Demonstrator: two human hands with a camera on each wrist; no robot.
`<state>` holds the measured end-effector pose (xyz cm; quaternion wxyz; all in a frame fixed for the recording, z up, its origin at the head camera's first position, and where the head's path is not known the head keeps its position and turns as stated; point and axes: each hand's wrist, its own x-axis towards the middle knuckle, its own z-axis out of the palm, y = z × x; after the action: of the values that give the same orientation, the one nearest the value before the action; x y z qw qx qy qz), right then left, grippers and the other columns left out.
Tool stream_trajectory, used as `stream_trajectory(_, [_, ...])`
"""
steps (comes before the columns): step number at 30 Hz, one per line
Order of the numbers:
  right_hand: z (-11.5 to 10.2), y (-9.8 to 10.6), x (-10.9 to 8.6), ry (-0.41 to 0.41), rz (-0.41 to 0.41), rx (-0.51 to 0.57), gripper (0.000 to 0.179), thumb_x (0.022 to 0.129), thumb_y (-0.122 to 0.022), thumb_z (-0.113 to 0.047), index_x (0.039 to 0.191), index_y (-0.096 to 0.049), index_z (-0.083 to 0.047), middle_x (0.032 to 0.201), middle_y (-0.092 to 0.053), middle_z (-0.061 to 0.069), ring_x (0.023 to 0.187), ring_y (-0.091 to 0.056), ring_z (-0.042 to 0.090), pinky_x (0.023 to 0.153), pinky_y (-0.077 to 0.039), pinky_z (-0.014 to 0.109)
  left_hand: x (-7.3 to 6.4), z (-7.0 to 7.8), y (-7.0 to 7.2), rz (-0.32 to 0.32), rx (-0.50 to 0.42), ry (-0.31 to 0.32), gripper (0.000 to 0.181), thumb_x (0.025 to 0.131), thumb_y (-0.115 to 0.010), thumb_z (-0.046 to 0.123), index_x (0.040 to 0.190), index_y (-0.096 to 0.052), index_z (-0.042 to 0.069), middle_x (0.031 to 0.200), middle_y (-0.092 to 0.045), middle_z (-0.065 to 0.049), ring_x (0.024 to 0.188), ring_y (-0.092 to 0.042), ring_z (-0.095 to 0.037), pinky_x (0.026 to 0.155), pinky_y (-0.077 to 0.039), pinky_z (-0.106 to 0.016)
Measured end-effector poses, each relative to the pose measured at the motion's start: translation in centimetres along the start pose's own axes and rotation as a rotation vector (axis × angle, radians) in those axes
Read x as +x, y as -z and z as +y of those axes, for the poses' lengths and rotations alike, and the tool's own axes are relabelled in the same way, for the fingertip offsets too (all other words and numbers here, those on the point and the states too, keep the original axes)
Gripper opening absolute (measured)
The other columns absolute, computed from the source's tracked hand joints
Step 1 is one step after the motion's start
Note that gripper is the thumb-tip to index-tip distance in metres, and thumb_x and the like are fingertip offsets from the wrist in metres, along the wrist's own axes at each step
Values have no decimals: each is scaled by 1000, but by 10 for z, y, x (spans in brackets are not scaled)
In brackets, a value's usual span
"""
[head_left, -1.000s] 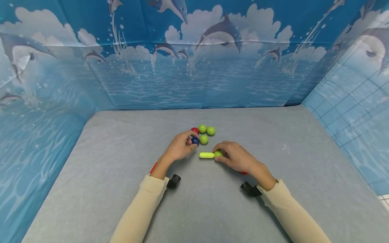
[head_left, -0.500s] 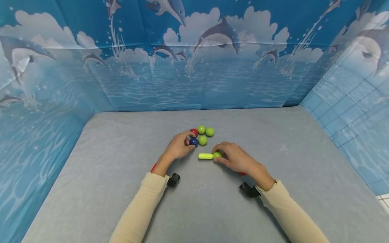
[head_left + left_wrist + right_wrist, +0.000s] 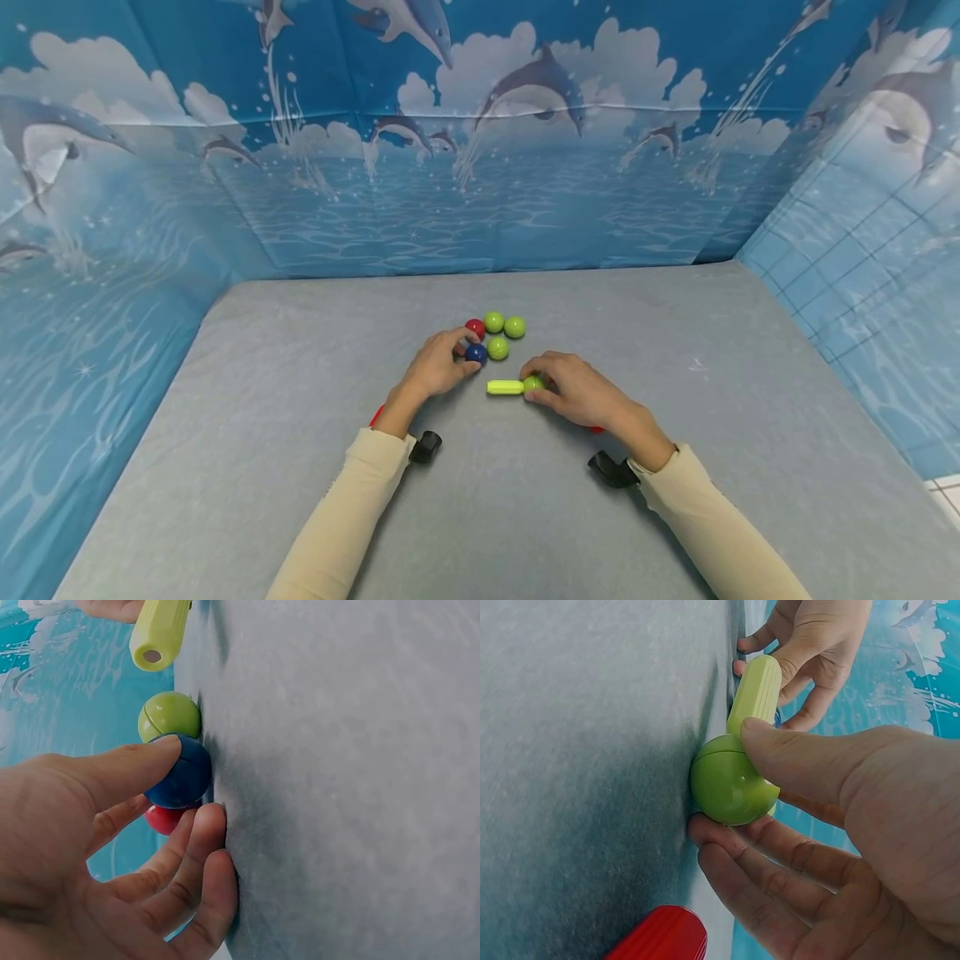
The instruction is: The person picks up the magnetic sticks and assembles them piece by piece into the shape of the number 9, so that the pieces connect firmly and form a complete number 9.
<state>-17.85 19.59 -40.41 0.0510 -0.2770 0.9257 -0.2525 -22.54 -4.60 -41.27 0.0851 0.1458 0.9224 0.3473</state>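
My left hand (image 3: 437,363) is at a dark blue ball (image 3: 182,774), thumb on its near side and fingers curled round the far side. A red ball (image 3: 475,329) sits just behind, by my index finger. Right of the blue ball is a green ball (image 3: 498,348), with two more green balls (image 3: 493,322) farther back. My right hand (image 3: 576,388) pinches another green ball (image 3: 733,784), thumb on top and fingertips below in the right wrist view. From that ball a ridged yellow-green rod (image 3: 505,387) points left, its end right at the ball.
A red ridged rod (image 3: 664,936) lies on the grey table (image 3: 480,500) below my right hand, mostly hidden in the head view. A thin red piece (image 3: 377,416) shows beside my left wrist. A blue dolphin-print curtain (image 3: 420,200) rises behind the table.
The head view has shifted slightly, so everything sits a little lower and farther left in it. Both hands stay on the same balls.
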Motion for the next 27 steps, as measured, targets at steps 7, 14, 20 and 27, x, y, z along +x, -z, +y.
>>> stream_trajectory(7, [1, -2, 0, -2, 10, -2, 23, 93, -73, -19, 115, -70, -12, 104, -68, 1, 86, -62, 12, 78, -53, 35, -5, 0, -1, 8, -7, -10, 28, 92, -74, 19, 119, -64, 15, 113, -68, -12, 110, -60, -30, 93, -48, -47])
stream_trajectory(14, [2, -2, -1, 14, 17, 2, 23, 93, -73, -18, 114, -70, -11, 105, -69, 2, 86, -62, 13, 78, -53, 35, -13, 1, 2, 27, -29, -45, 29, 92, -74, 17, 119, -64, 13, 111, -69, -11, 100, -65, -26, 86, -52, -44])
stream_trajectory(20, [0, -2, -1, 2, 14, 4, 23, 93, -73, -18, 114, -70, -11, 105, -68, 2, 86, -62, 13, 78, -53, 35, -22, 7, 6, 20, -33, -40, 30, 93, -73, 17, 121, -64, 13, 112, -69, -11, 96, -67, -24, 85, -54, -42])
stream_trajectory(27, [0, -2, 0, -6, 15, -2, 22, 93, -73, -18, 114, -70, -11, 104, -69, 2, 85, -61, 13, 78, -53, 35, -36, 7, 6, 17, -10, -27, 30, 93, -73, 17, 121, -65, 12, 112, -70, -12, 92, -67, -23, 82, -54, -42])
